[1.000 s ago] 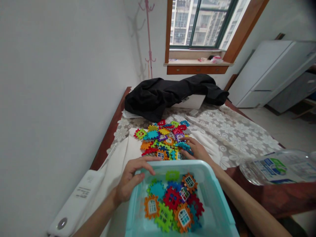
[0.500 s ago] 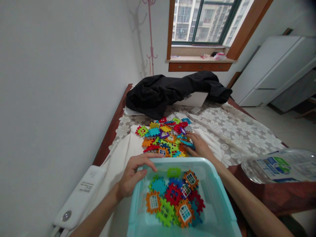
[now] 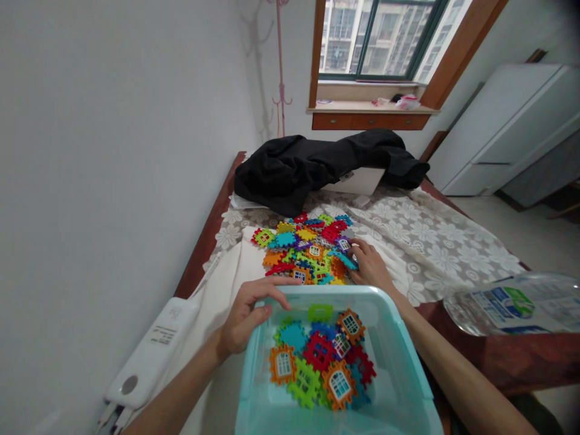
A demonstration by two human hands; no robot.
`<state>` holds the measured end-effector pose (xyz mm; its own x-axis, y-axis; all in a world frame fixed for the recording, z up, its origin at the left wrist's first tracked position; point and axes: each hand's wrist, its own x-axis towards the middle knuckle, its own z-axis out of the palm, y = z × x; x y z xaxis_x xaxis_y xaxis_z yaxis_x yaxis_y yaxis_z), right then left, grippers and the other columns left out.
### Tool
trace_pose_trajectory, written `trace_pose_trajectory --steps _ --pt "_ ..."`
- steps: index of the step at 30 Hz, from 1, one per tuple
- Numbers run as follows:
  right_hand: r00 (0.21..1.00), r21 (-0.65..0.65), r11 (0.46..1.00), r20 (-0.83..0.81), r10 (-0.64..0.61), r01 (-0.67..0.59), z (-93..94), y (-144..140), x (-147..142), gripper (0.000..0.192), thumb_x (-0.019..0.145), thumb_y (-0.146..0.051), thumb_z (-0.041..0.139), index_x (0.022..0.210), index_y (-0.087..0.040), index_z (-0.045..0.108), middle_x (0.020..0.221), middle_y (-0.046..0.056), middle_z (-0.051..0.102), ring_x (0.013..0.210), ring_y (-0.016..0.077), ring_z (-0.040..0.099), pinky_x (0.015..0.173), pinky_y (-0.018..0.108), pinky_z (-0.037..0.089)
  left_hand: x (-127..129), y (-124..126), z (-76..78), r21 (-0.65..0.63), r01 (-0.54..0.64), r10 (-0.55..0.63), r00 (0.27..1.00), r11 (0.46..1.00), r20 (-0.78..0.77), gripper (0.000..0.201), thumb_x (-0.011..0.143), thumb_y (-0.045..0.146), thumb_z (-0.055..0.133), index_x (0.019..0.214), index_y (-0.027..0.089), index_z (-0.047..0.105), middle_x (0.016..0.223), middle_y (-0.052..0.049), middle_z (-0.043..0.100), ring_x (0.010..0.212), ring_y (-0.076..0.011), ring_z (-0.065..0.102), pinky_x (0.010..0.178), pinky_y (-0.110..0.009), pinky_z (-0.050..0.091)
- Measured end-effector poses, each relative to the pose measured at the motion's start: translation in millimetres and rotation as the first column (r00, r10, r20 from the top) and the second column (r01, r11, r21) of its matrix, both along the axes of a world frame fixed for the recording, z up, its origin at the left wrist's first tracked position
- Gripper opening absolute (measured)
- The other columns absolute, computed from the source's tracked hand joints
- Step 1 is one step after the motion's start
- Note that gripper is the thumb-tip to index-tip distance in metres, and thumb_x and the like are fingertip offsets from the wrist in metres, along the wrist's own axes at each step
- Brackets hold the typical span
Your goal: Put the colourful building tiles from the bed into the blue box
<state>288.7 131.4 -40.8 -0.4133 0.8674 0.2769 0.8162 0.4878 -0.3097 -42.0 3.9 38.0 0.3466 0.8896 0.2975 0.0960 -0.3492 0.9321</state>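
Observation:
A pale turquoise plastic bin (image 3: 419, 386) stands in front of me with several toothed, interlocking plastic blocks in it, among them a red one (image 3: 319, 351) and an orange window block (image 3: 339, 385). My left hand (image 3: 247, 314) is closed over the bin's far left corner, fingers along the rim. Beyond the bin lies a heap of colourful blocks (image 3: 285, 240). At its right side, my right hand (image 3: 369, 266) has its fingers curled around a blue block (image 3: 343, 260). A purple window block (image 3: 344, 244) lies by the fingertips.
A white power strip (image 3: 151, 353) is at the left by the wall. A clear plastic bottle (image 3: 516, 305) lies at the right edge. Black cloth (image 3: 312, 166) covers part of a white box (image 3: 362, 180) at the back of the lace-covered table (image 3: 448, 241).
My right hand has shifted slightly right, and the purple window block by its fingertips shows more fully. My left hand stays on the bin. The view has tilted a little.

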Motion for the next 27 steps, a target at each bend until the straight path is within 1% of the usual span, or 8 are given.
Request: trace_pose_trajectory --steps 4,8,11,15,17,20,23,27 --pt "1.000 -0.016 1.000 -0.001 -0.010 0.010 -0.4 1.6 3.2 0.036 0.072 -0.007 0.060 0.104 -0.022 0.055 0.146 0.015 0.053 0.115 0.0343 0.058 0.095 0.048 0.052 -0.9 -0.3 -0.5 0.014 0.003 -0.003 1.000 1.000 -0.006 0.026 0.091 0.031 0.057 0.099 0.021 0.080 0.142 -0.011 0.070 0.123 -0.0341 0.067 0.105 -0.042 0.045" --pt "0.986 -0.058 0.998 -0.166 0.024 -0.034 -1.8 3.8 6.1 0.044 0.069 -0.005 0.053 0.109 -0.023 0.054 0.143 0.013 0.053 0.114 0.0298 0.062 0.091 0.042 0.053 -1.5 -0.1 -1.0 0.016 -0.001 0.001 1.000 1.000 -0.011 0.026 0.092 0.030 0.057 0.099 0.020 0.080 0.143 -0.011 0.069 0.124 -0.0344 0.066 0.106 -0.042 0.045" --pt "0.961 -0.041 0.999 -0.277 0.017 -0.030 -2.2 4.8 5.6 0.047 0.065 -0.004 0.050 0.107 -0.024 0.055 0.134 0.012 0.056 0.113 0.0287 0.063 0.090 0.041 0.053 -1.6 0.3 -1.3 0.028 0.007 -0.006 1.000 1.000 -0.011 0.027 0.092 0.030 0.057 0.099 0.020 0.080 0.143 -0.011 0.069 0.124 -0.0345 0.066 0.105 -0.042 0.046" --pt "0.905 0.012 1.000 -0.424 0.009 -0.004 3.0 3.4 4.2 0.034 0.068 -0.006 0.053 0.097 -0.025 0.058 0.125 0.010 0.061 0.108 0.0282 0.063 0.083 0.039 0.053 -1.4 0.5 -1.0 0.028 0.010 -0.009 1.000 1.000 -0.009 0.026 0.092 0.029 0.057 0.099 0.020 0.080 0.143 -0.011 0.070 0.124 -0.0341 0.066 0.106 -0.042 0.045" --pt "0.851 0.017 1.000 -0.525 0.015 -0.007 8.0 1.6 3.1 0.021 0.075 -0.012 0.058 0.092 -0.024 0.059 0.119 0.010 0.064 0.102 0.0272 0.064 0.081 0.039 0.053 -1.4 0.6 -1.0 0.027 0.009 -0.008 1.000 1.000 -0.005 0.026 0.091 0.029 0.057 0.099 0.020 0.080 0.143 -0.011 0.069 0.124 -0.0342 0.066 0.106 -0.043 0.045" --pt "0.704 -0.065 0.997 -0.710 -0.020 -0.038 13.9 -0.2 0.4 0.008 0.083 -0.026 0.068 0.086 -0.024 0.061 0.106 0.007 0.068 0.092 0.0243 0.064 0.079 0.037 0.052 -1.8 0.6 -1.3 0.022 0.011 -0.011 1.000 1.000 -0.006 0.026 0.091 0.030 0.057 0.099 0.020 0.080 0.144 -0.011 0.069 0.125 -0.0348 0.066 0.106 -0.043 0.045" --pt "0.563 -0.225 0.974 -0.810 -0.167 -0.033 13.0 1.9 -1.4 0.021 0.085 -0.040 0.076 0.082 -0.022 0.064 0.085 0.003 0.068 0.077 0.0206 0.061 0.072 0.033 0.049 -2.0 0.5 -1.4 0.020 0.011 -0.011 1.000 1.000 -0.011 0.027 0.092 0.031 0.057 0.100 0.021 0.080 0.144 -0.011 0.069 0.125 -0.0349 0.066 0.108 -0.043 0.044" --pt "0.398 -0.391 0.920 -0.847 -0.351 -0.023 4.0 8.5 2.2 0.035 0.086 -0.055 0.074 0.081 -0.021 0.068 0.063 -0.003 0.057 0.059 0.0160 0.050 0.060 0.030 0.040 -1.7 -0.3 -0.9 0.024 0.008 -0.008 1.000 1.000 -0.017 0.026 0.092 0.030 0.057 0.100 0.021 0.080 0.144 -0.011 0.069 0.124 -0.0344 0.066 0.108 -0.044 0.044"
